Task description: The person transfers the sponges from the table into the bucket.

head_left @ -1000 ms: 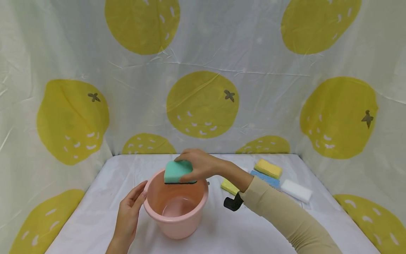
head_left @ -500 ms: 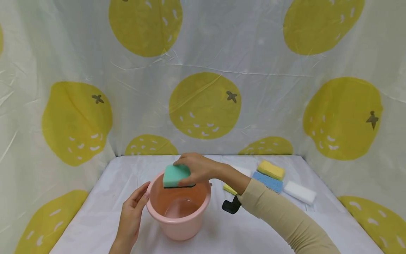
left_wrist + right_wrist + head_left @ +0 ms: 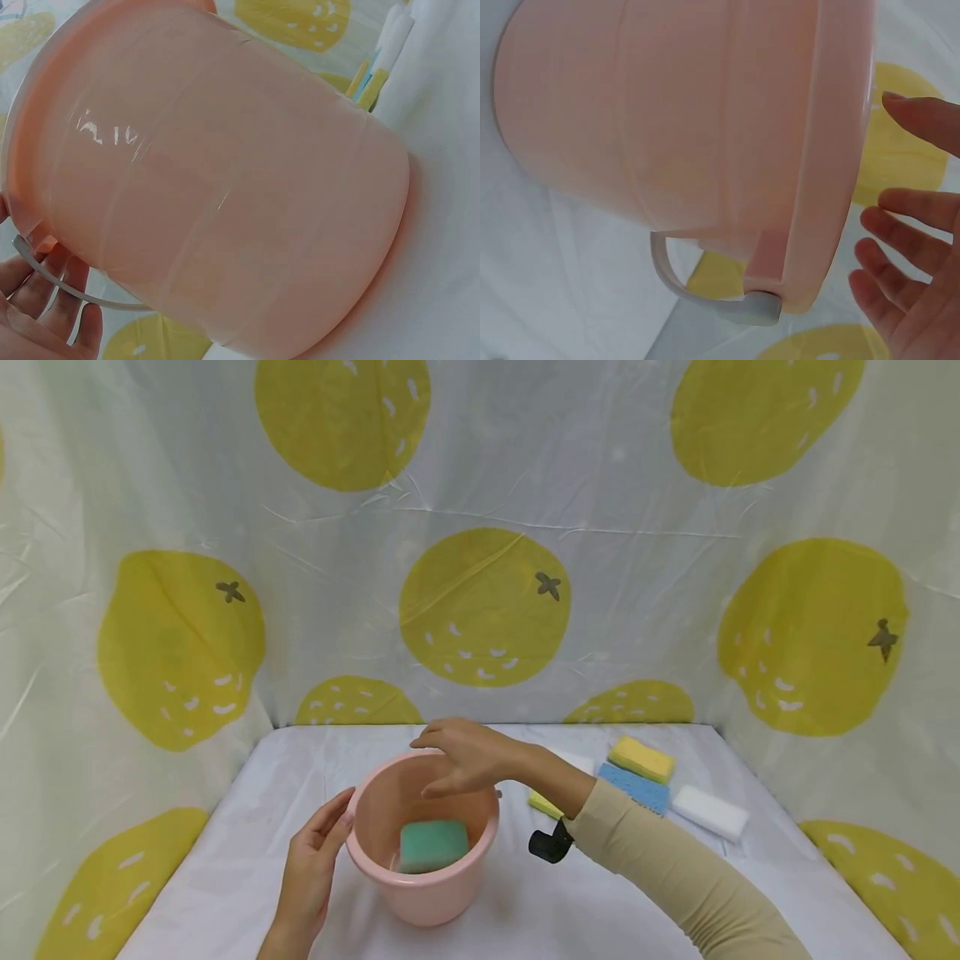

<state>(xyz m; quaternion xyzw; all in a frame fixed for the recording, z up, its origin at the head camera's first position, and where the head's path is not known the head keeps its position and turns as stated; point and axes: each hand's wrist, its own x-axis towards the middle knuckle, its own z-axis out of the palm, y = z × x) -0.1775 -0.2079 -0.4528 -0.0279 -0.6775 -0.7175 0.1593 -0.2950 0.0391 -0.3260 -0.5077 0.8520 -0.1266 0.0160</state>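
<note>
A pink bucket (image 3: 431,897) stands upright on the white cloth. My left hand (image 3: 311,856) grips its rim at the left, the thumb at the rim's edge and the fingers on the outside by the grey handle (image 3: 75,289). Inside the bucket, near the bottom, lies a green sponge (image 3: 433,846); its underside is hidden. Over the far right part of the rim hovers my right hand (image 3: 472,760), fingers spread and holding nothing. In the right wrist view that hand (image 3: 915,247) is apart from the bucket's rim.
Right of the bucket lie several more sponges: a yellow one (image 3: 642,759), a blue one (image 3: 634,787), a white one (image 3: 709,812) and a yellow-green one (image 3: 544,804) partly behind the right forearm. Another white piece (image 3: 576,762) shows behind it. Lemon-print curtains (image 3: 322,593) enclose the table.
The green sponge, held in my right hand above the bucket before, has dropped to the inside. My right fingers have spread and let go. The left hand keeps its hold on the rim.
</note>
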